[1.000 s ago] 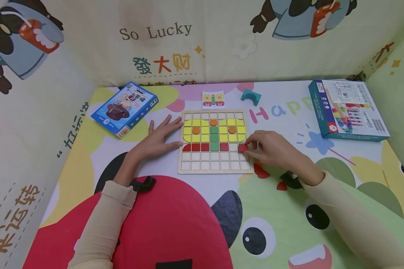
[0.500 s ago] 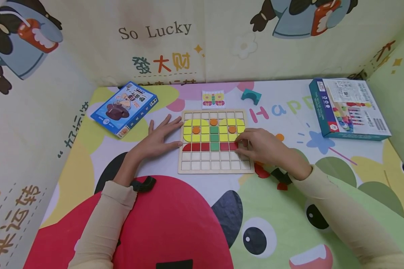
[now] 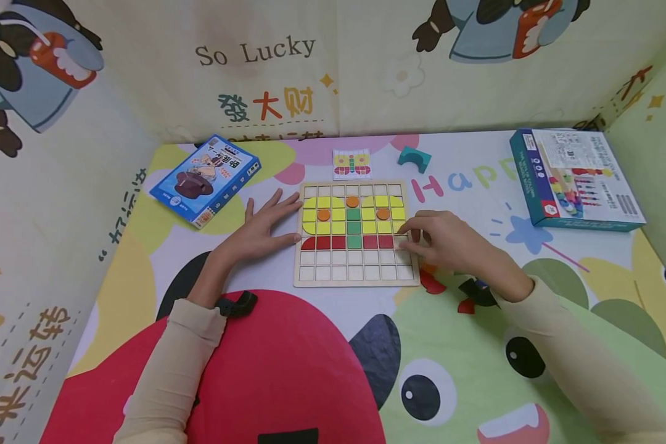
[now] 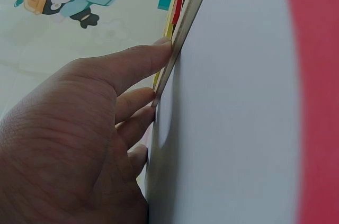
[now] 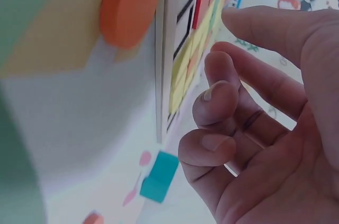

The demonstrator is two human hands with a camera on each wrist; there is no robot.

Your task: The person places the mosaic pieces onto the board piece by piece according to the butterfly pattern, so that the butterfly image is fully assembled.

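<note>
A wooden grid board (image 3: 338, 273) lies on the table, bearing yellow, orange, green and red tiles in a butterfly-like pattern. My left hand (image 3: 261, 228) rests beside its left edge, fingers spread, fingertips touching the rim, as the left wrist view also shows. Over the board's right edge hovers my right hand (image 3: 449, 240); the right wrist view shows thumb and bent fingers apart with nothing between them. Just left of its fingertips, a red square tile (image 3: 385, 241) sits in the red row. Behind the board stands a small pattern card (image 3: 351, 164) with a similar butterfly.
A teal arch block (image 3: 414, 159) lies behind the board. Loose red pieces (image 3: 431, 282) lie near my right wrist, and an orange disc (image 5: 130, 8) shows in the right wrist view. A blue box (image 3: 205, 179) stands left, a teal-edged box (image 3: 579, 182) right.
My right hand set the red square tile into the red row, moving left, then let go and drew back a little to the right. The left hand has stayed put.
</note>
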